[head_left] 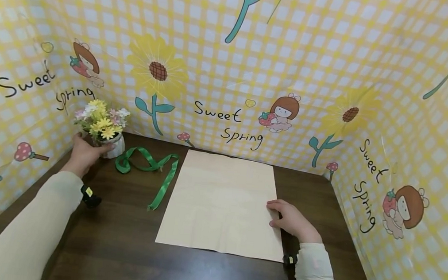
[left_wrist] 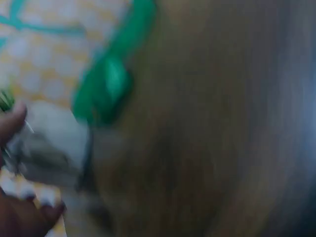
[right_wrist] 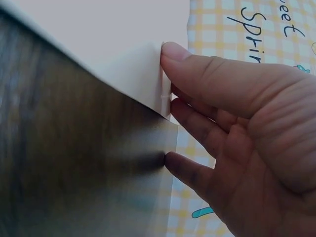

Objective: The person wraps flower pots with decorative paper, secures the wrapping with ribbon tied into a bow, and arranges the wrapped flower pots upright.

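A small pot of artificial flowers [head_left: 101,120], yellow, white and pink in a whitish pot [head_left: 117,146], stands at the far left of the table. My left hand [head_left: 84,152] holds it from the near left, thumb on the near side of the pot. The left wrist view is blurred, with the pot [left_wrist: 54,143] between thumb and fingers. A cream sheet of paper [head_left: 222,206] lies flat in the middle. On its right edge rests my right hand [head_left: 291,219], its fingertips touching the sheet's edge [right_wrist: 143,74] in the right wrist view.
A green ribbon [head_left: 148,162] lies loosely looped between the flower pot and the paper. The dark wooden table [head_left: 118,251] is bounded at the back and sides by yellow checked sheeting [head_left: 229,82] with printed flowers and lettering.
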The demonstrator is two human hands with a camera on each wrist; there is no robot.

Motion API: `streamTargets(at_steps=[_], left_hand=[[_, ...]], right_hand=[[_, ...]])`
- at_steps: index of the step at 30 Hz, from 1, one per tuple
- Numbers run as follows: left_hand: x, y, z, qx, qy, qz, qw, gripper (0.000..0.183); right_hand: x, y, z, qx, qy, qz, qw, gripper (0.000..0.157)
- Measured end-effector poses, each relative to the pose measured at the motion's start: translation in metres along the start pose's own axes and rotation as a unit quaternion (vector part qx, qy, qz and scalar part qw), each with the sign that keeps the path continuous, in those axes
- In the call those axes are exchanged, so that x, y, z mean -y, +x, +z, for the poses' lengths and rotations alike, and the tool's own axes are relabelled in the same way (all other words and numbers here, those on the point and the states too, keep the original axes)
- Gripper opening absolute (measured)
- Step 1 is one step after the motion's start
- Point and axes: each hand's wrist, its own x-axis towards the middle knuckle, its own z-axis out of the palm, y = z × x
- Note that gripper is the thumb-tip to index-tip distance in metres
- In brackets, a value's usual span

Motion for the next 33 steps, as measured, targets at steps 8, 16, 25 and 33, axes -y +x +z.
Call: streamTargets(at_steps=[8, 16, 25, 33], left_hand=[[0.016, 0.025, -0.009, -0.013, 0.028, 0.101, 0.9944, 0.108], [0.018, 0.027, 0.006, -0.012, 0.012, 0.133, 0.9909, 0.118], [0.011, 0.024, 0.024, -0.093, 0.001, 0.118, 0.9887, 0.113], [-0.032, 0.013, 0.036, -0.051, 0.041, 0.206, 0.9764, 0.100]], right_hand=[[0.001, 0.001, 0.004, 0.001, 0.003, -0.010, 1.000, 0.057], [-0.002, -0.001, 0.005, 0.005, -0.001, -0.005, 1.000, 0.057], [0.001, -0.001, -0.002, 0.006, 0.004, 0.003, 1.000, 0.057], [-0.002, 0.003, -0.001, 0.002, -0.006, -0.009, 1.000, 0.057]])
